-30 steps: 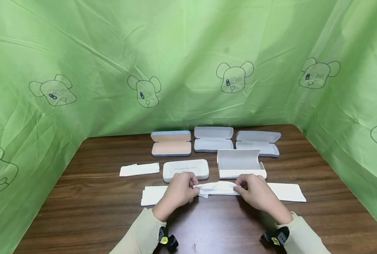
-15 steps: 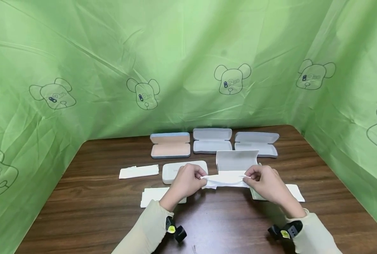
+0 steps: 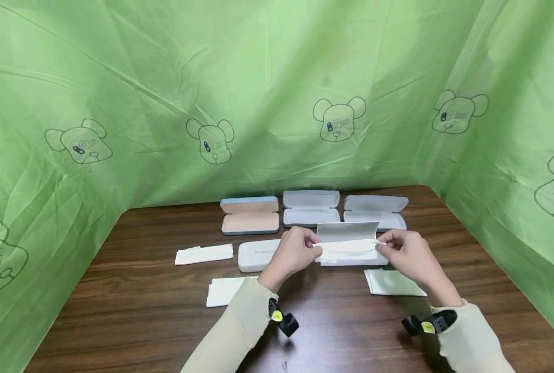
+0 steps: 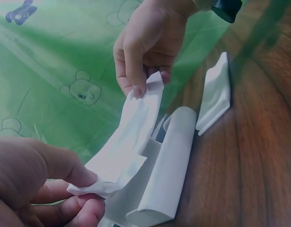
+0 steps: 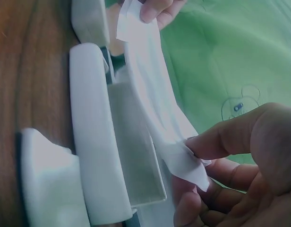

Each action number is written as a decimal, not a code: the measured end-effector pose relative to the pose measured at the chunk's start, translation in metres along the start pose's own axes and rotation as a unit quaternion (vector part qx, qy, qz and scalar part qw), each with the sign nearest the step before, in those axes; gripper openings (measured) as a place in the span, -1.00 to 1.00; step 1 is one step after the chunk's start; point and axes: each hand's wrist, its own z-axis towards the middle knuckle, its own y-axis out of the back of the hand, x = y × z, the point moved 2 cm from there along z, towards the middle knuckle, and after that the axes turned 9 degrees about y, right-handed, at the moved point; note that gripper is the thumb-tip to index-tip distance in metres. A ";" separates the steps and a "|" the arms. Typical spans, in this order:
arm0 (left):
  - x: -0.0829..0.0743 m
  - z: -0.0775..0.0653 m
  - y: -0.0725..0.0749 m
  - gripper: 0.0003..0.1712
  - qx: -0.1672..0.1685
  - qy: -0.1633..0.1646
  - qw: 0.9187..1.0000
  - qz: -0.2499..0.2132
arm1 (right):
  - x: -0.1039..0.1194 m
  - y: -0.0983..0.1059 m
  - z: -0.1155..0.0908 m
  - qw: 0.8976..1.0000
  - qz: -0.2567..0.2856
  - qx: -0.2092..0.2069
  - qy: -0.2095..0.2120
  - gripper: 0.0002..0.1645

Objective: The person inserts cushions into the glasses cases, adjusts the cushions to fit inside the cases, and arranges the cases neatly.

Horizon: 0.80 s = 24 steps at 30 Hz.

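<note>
A folded white cloth [image 3: 349,248] is stretched between my two hands. My left hand [image 3: 296,253] pinches its left end between thumb and fingers, and my right hand [image 3: 408,255] pinches the other end the same way. Beneath the cloth stands a white glasses case [image 3: 346,229] with its lid raised. In the left wrist view the rounded front of that case [image 4: 171,165] lies just below the cloth. From the right wrist view, the case's grey inside [image 5: 133,146] shows beside the hanging cloth. In the head view the cloth hides much of the case's inside.
At the back stand three open glasses cases: one pink-lined [image 3: 251,223], one grey [image 3: 311,216] and another grey [image 3: 374,220]. A closed white case [image 3: 257,256] sits behind my left forearm. Folded white cloths lie at far left [image 3: 204,254], front left [image 3: 229,291] and right [image 3: 395,283].
Both hands have carried the stretched cloth away from the row of folded cloths, forward and to the right, to over the open white case.
</note>
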 end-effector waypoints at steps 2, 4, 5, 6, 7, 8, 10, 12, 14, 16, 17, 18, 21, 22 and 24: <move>-0.003 0.003 -0.001 -0.91 0.004 0.004 1.000 -0.002 | -0.002 0.003 0.002 1.000 0.002 -0.006 -0.001 -0.92; -0.005 0.007 -0.003 -0.91 0.007 0.009 1.000 -0.007 | -0.004 0.005 0.005 1.000 0.006 -0.014 0.000 -0.91; -0.006 0.009 -0.003 -0.92 0.006 0.014 1.000 -0.013 | -0.005 0.005 0.007 1.000 0.007 -0.020 0.001 -0.91; -0.007 0.011 -0.004 -0.93 0.004 0.019 1.000 -0.016 | -0.006 0.006 0.008 1.000 0.013 -0.024 0.000 -0.91; -0.007 0.013 -0.004 -0.93 0.003 0.024 1.000 -0.019 | -0.008 0.006 0.010 0.999 0.018 -0.028 0.000 -0.91; -0.008 0.015 -0.005 -0.94 0.002 0.030 0.999 -0.024 | -0.010 0.006 0.011 0.999 0.022 -0.031 -0.001 -0.91; -0.007 0.019 -0.007 -0.93 0.003 0.042 0.999 -0.031 | -0.015 0.004 0.013 0.999 0.030 -0.032 -0.005 -0.91; -0.006 0.022 -0.010 -0.93 0.004 0.047 0.998 -0.029 | -0.020 0.002 0.014 0.999 0.033 -0.031 -0.009 -0.91; -0.005 0.024 -0.012 -0.92 0.006 0.049 0.998 -0.026 | -0.024 0.001 0.014 0.999 0.032 -0.031 -0.013 -0.90; -0.005 0.025 -0.014 -0.93 0.006 0.049 0.999 -0.023 | -0.026 0.000 0.015 0.999 0.032 -0.032 -0.016 -0.89; -0.005 0.026 -0.014 -0.93 0.005 0.048 0.999 -0.023 | -0.027 0.000 0.015 0.999 0.032 -0.031 -0.019 -0.88; -0.005 0.026 -0.015 -0.93 0.005 0.048 0.999 -0.023 | -0.028 -0.001 0.016 0.999 0.032 -0.030 -0.022 -0.87; -0.003 0.029 -0.018 -0.93 0.010 0.051 0.998 -0.027 | -0.031 -0.002 0.018 0.998 0.040 -0.012 -0.036 -0.85; -0.003 0.030 -0.018 -0.93 0.011 0.053 0.998 -0.026 | -0.032 -0.002 0.019 0.998 0.042 -0.007 -0.041 -0.83; -0.002 0.032 -0.020 -0.93 0.012 0.055 0.998 -0.021 | -0.035 -0.004 0.020 0.998 0.044 0.004 -0.050 -0.82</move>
